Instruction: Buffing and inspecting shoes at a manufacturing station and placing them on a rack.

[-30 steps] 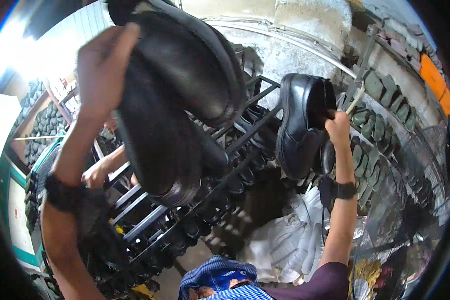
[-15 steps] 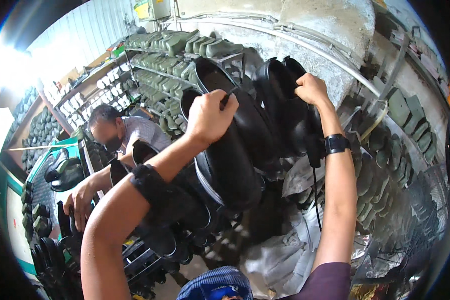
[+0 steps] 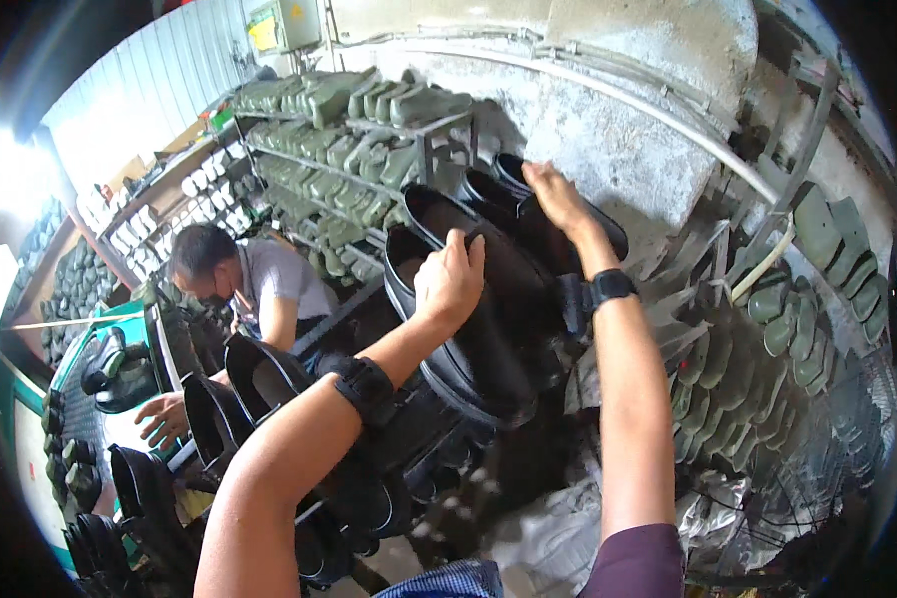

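A workshop with a rough concrete wall (image 3: 628, 110) and shelves of green moulds (image 3: 339, 130) fills the background; a dark metal rack (image 3: 369, 299) of upturned black rubber boots runs across the middle and serves as the landmark here. At the rack's upper end, the left hand (image 3: 450, 284) closes over the rim of a black boot (image 3: 468, 329), fingers curled into its opening. Just beyond it, nearer the wall, the right hand (image 3: 558, 197) rests on a second black boot (image 3: 558, 234), fingers bent over its top edge; whether it truly grips or only presses cannot be told. Both boots appear seated among the others on the rack, so the placing looks nearly finished, with only release left. Lower along the rack, several boots (image 3: 239, 389) already stand in a row. Beside the rack's far side a co-worker (image 3: 259, 284) leans over a worktop (image 3: 120, 429), one hand spread on it. The rack's pegs are hidden under the boots, and its lower end blurs into shadow.
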{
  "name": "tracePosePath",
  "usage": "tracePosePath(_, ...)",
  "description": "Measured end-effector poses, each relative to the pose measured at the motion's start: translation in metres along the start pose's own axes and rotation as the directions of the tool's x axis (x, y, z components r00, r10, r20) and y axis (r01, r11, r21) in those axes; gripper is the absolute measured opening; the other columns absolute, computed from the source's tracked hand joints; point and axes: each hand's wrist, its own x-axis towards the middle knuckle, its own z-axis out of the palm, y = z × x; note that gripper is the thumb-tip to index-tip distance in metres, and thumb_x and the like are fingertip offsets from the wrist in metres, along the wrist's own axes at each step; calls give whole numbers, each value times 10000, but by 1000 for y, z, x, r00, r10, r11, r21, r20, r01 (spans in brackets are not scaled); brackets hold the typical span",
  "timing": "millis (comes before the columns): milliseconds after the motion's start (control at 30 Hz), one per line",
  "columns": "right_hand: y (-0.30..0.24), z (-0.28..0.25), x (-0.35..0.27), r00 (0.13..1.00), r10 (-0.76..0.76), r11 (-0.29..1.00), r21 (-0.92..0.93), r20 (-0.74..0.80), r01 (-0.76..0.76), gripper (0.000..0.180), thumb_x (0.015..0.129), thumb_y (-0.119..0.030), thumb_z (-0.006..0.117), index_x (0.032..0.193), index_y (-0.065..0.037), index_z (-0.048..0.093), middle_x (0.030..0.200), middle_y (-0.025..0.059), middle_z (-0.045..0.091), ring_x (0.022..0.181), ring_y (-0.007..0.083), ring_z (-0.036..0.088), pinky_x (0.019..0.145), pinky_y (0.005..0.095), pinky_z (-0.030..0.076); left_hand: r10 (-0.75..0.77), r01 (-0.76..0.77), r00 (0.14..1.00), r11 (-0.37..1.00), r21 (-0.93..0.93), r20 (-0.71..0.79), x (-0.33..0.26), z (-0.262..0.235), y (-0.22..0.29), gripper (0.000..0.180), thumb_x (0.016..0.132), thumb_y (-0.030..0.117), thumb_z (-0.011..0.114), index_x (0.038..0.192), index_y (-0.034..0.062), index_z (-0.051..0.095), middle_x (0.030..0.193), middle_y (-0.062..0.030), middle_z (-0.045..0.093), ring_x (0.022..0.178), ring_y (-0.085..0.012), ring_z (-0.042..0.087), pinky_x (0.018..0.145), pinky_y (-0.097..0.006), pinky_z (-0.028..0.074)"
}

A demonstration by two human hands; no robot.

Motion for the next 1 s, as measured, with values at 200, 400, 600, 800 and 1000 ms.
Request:
tracePosePath(200, -82, -49, -110, 981, 167, 972, -151, -98, -180, 511, 816, -523, 462, 966, -53, 595, 680, 124, 625, 702, 314, 614, 655, 382, 458, -93, 93, 994, 996, 8, 53, 4, -16, -1, 282, 850, 287, 483, 837, 5, 479, 714, -242, 562, 721, -419, 536, 637, -471, 418)
tracePosePath(400, -92, -12, -172, 879, 449, 888, 29, 159, -458, 610, 748, -458, 601, 1167, -31, 479, 952, 242, 589, 896, 334, 590, 813, 363, 437, -119, 119, 993, 993, 22, 19, 1, -22, -6, 322, 862, 322, 439, 973, 25, 494, 763, -227, 598, 739, -395, 576, 676, -451, 450)
tracePosePath(600, -89, -17, -167, 880, 437, 633, 631, 186, -447, 562, 714, -282, 675, 1133, 41, 486, 933, 155, 603, 741, 192, 613, 565, 300, 517, -51, 48, 993, 998, -28, -103, 0, -53, -7, 197, 858, 176, 475, 1039, 101, 474, 598, -186, 551, 590, -359, 558, 539, -422, 413)
tracePosePath(800, -94, -18, -174, 716, 578, 291, 721, 391, -629, 477, 726, -243, 653, 1067, 64, 521, 829, 129, 603, 498, 174, 580, 307, 267, 439, -45, 49, 998, 992, 119, -36, -13, -49, -1, 181, 873, 180, 402, 1041, 115, 415, 608, -212, 569, 587, -385, 567, 564, -466, 434)
tracePosePath(1000, -69, 8, -191, 800, 565, 563, 615, 201, -552, 498, 730, -250, 658, 1084, 71, 519, 925, 166, 598, 734, 221, 619, 409, 289, 492, -258, 259, 965, 966, 4, -47, -10, -37, -13, 234, 865, 281, 426, 972, 85, 498, 794, -226, 592, 758, -405, 565, 687, -469, 437)
